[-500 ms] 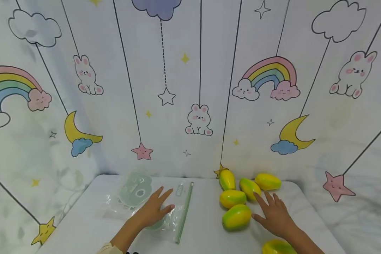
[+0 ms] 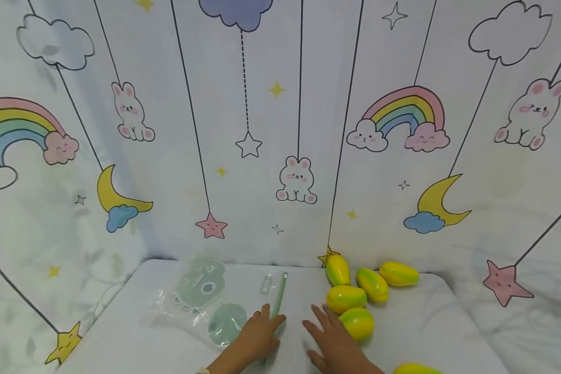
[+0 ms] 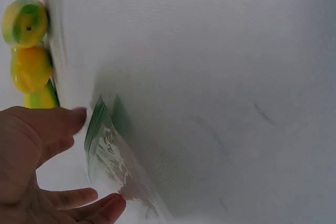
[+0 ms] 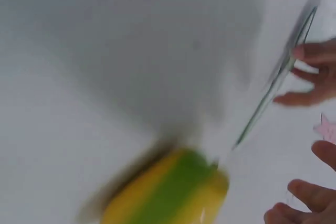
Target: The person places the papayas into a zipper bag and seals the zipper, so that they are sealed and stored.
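A clear plastic zip bag (image 2: 248, 291) with pale green prints lies flat on the left of the table, a green zip strip (image 2: 281, 291) along its right edge. My left hand (image 2: 259, 335) is at that strip. In the left wrist view its thumb and fingers lie spread around the raised bag edge (image 3: 100, 129), fingertips right at the plastic. My right hand (image 2: 336, 343) is held palm down with fingers spread, between the bag and the nearest yellow-and-green fruit (image 2: 361, 323), holding nothing. The right wrist view shows a fruit (image 4: 170, 190) close by.
Several more mango-shaped yellow-and-green fruits, among them one at the back right (image 2: 399, 274), lie on the white table (image 2: 425, 322). Another fruit (image 2: 416, 369) is at the front edge, partly cut off. A white cloth wall (image 2: 262, 208) with printed stars and rabbits rises behind the table.
My left hand has moved right and toward me, from over the bag to its zip strip. My right hand has moved left from beside the fruits toward the bag.
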{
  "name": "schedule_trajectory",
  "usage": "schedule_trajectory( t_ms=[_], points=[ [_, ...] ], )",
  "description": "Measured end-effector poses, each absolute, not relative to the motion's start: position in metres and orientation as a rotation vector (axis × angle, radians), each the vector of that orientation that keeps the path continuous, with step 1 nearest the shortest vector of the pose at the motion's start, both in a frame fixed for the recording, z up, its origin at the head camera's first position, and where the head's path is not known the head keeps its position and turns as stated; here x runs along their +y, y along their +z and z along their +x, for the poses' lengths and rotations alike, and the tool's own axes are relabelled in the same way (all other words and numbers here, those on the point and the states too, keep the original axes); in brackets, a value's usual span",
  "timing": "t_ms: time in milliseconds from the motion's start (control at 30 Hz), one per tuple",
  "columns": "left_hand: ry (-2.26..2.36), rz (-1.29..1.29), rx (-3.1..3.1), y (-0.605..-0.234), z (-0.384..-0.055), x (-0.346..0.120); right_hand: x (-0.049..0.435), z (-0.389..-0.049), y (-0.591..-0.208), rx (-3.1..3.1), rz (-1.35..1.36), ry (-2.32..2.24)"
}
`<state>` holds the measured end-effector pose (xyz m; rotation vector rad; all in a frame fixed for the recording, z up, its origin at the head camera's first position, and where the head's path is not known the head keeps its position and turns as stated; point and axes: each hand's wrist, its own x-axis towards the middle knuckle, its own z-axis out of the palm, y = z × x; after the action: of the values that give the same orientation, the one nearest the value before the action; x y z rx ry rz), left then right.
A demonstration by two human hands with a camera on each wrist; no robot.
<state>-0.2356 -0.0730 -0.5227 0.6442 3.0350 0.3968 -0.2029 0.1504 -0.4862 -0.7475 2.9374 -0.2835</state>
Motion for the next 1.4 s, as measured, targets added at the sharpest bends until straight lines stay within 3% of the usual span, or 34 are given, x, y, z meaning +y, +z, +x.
schedule_trajectory(
  t_ms=[333,533,700,900,1133,1400],
  points=[
    [0.750,0.537,3.026,-0.533,-0.232,-0.087,0.095,-0.212,-0.548,2.823,-0.787,-0.368],
    [1.062,0.523,2.928,-0.543,-0.230,-0.090,0.086,-0.217,-0.554,2.799,-0.793,-0.383],
    [1.203,0.575,2.934,-0.522,-0.224,-0.082,0.087,-0.221,-0.550,2.750,-0.836,-0.427],
    [0.976,0.642,3.113,-0.492,-0.221,-0.074,0.087,-0.228,-0.535,2.732,-0.808,-0.613],
    [0.544,0.707,3.263,-0.473,-0.212,-0.071,0.069,-0.230,-0.537,2.755,-0.574,-0.618],
    [0.164,0.713,3.389,-0.456,-0.209,-0.076,0.070,-0.229,-0.542,2.917,-0.700,-0.356]
  ],
)
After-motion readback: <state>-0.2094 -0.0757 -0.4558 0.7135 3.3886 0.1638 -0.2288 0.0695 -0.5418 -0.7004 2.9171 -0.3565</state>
